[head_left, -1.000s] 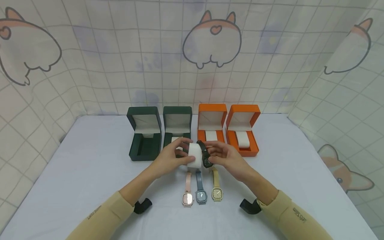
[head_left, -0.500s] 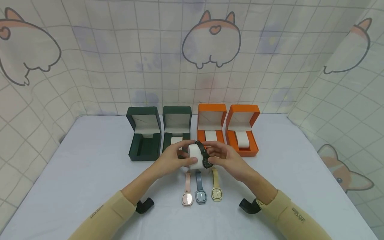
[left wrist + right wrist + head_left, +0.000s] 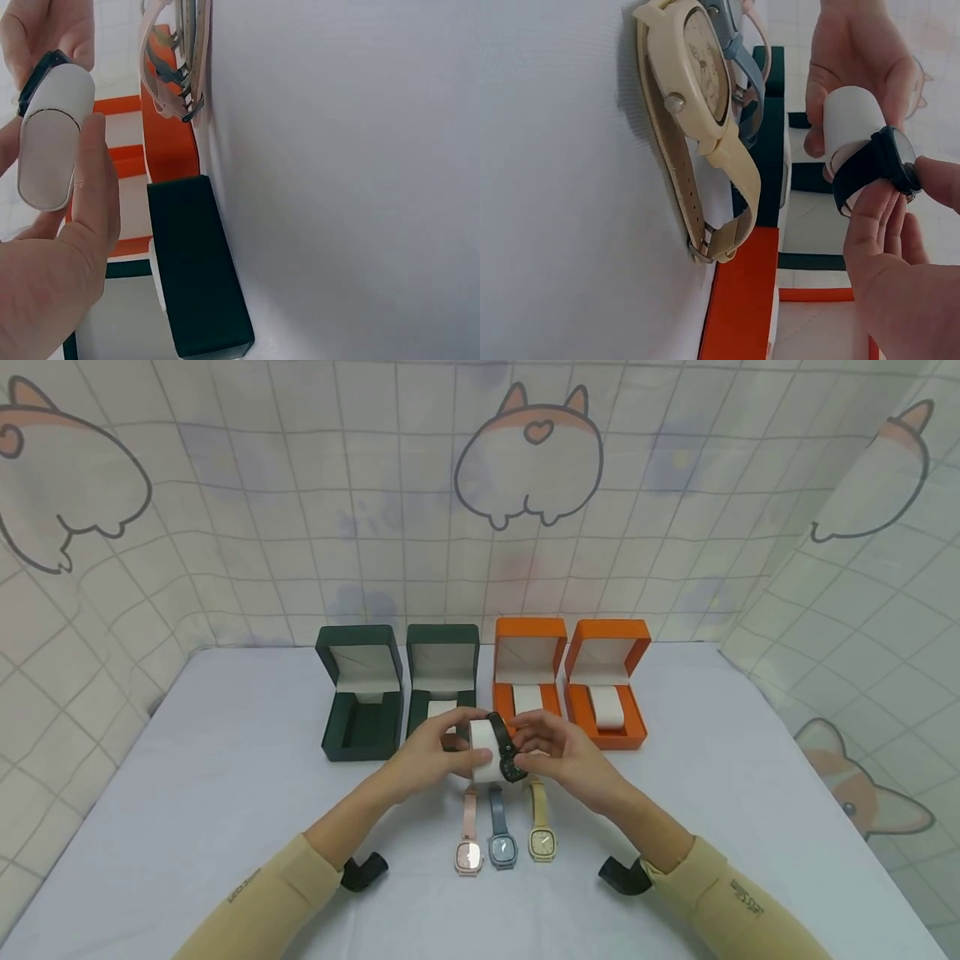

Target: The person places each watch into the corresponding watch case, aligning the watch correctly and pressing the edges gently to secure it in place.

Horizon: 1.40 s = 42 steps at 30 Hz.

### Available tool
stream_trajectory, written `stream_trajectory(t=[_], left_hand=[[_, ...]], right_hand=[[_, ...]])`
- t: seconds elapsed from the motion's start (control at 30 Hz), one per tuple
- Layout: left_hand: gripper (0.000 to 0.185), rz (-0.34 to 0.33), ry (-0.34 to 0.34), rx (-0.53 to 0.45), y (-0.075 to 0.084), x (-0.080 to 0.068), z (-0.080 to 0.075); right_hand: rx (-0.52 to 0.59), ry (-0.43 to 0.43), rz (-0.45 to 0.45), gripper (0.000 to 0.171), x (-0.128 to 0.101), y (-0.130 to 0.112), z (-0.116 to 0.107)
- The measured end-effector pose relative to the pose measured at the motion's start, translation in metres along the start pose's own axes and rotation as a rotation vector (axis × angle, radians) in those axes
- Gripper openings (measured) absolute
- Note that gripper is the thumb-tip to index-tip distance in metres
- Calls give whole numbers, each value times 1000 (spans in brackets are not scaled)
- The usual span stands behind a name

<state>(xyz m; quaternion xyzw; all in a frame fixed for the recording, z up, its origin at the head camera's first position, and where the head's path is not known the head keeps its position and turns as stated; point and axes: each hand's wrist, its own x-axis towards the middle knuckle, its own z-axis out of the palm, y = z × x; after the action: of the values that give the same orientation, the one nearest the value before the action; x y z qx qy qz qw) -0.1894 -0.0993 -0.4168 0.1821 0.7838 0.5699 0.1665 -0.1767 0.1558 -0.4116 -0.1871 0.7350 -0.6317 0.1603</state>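
A black watch [image 3: 883,163] has its strap around one end of a white cushion [image 3: 849,120], above the worktop [image 3: 225,760]. The left hand [image 3: 435,750] grips the cushion; the right hand [image 3: 566,753] pinches the watch. Nearer lie a pink watch [image 3: 468,857], a blue watch [image 3: 503,850] and a yellow watch [image 3: 542,843]; beyond stand green boxes [image 3: 356,636] and orange boxes [image 3: 531,627], lids raised.

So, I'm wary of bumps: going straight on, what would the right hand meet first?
Past the black watch it holds, the right hand would probably meet the white cushion first, though depth is unclear.
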Motion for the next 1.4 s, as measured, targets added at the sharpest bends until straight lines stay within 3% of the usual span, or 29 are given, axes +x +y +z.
stream_trajectory(t=[0.23,0.6,1.1,1.4], left_hand=[[61,-14,3,-76,-3,1,-1],[58,-79,30,-179,0,4,-2],[59,-75,32,-289,5,6,-2],[58,-89,96,-375,7,8,4]], right_hand=[[-80,36,-60,24,-1,0,3],[-280,50,-187,54,-2,2,8],[-482,139,-354,56,-2,2,13],[-583,215,-465,59,-1,1,12]])
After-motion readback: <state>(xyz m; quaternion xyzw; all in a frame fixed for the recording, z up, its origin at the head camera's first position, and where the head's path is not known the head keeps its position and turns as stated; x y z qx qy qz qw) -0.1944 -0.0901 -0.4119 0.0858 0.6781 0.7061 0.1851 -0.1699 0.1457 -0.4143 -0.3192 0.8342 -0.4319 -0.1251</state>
